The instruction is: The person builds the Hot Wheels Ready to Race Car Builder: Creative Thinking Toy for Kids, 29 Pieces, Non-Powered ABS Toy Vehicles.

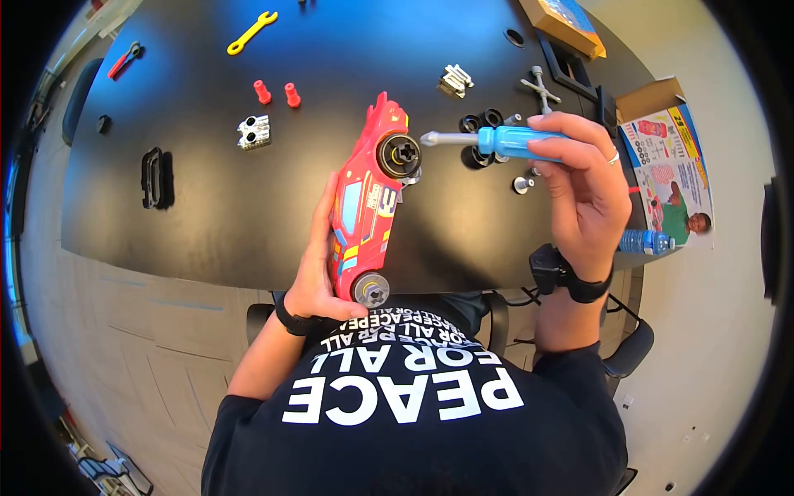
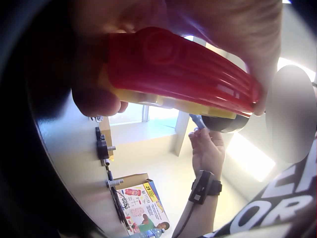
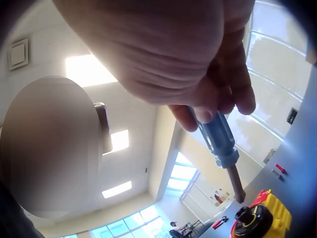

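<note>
My left hand [image 1: 313, 269] holds a red toy race car [image 1: 354, 186] on its side over the near part of the table. One black wheel [image 1: 399, 155] is at its upper end; a wheel with a grey hub [image 1: 370, 289] is at the lower end. My right hand [image 1: 589, 182] pinches the blue handle of a toy screwdriver [image 1: 513, 142], its grey tip pointing left at the black wheel, a short gap away. From the right wrist, the screwdriver [image 3: 220, 144] tilts down toward that wheel [image 3: 252, 223] on the car's yellow underside [image 3: 278, 218].
On the table [image 1: 273, 198] lie a yellow wrench [image 1: 252, 33], two red pegs [image 1: 277, 93], a silver engine block [image 1: 254, 132], a black frame [image 1: 152, 178] and several loose wheels [image 1: 471, 124]. A printed box [image 1: 670, 157] and a water bottle [image 1: 647, 242] stand at the right.
</note>
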A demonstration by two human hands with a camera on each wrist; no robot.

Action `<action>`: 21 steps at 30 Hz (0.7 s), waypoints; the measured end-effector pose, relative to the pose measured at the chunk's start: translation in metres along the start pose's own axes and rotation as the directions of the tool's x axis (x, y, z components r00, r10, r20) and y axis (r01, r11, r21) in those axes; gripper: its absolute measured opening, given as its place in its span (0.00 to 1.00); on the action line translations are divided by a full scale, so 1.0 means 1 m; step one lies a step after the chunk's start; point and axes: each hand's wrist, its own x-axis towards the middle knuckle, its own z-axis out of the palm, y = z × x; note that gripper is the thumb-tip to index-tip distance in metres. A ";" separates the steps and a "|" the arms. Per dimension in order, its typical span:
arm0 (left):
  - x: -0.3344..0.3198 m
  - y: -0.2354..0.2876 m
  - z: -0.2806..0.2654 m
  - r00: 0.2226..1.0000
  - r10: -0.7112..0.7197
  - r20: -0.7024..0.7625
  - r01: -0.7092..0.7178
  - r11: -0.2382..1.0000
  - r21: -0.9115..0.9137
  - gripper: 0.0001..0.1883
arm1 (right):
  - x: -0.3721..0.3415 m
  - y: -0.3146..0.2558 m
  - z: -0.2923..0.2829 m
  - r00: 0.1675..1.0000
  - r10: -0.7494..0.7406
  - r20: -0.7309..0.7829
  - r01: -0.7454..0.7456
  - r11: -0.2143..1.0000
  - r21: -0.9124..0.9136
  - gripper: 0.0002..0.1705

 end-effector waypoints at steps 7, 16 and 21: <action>-0.002 -0.004 -0.004 0.999 0.003 0.054 -0.005 1.000 0.030 0.92 | 0.035 -0.033 -0.005 0.927 -0.188 0.324 0.245 0.958 -0.146 0.14; -0.002 -0.004 -0.003 0.997 0.018 0.072 -0.024 0.997 0.079 0.90 | 0.039 -0.041 0.023 0.921 -0.106 0.375 0.261 0.884 -0.388 0.19; -0.002 -0.001 -0.003 0.999 0.017 0.035 -0.019 0.999 0.046 0.89 | 0.048 -0.056 0.013 0.719 -0.223 0.658 0.537 0.779 -0.323 0.16</action>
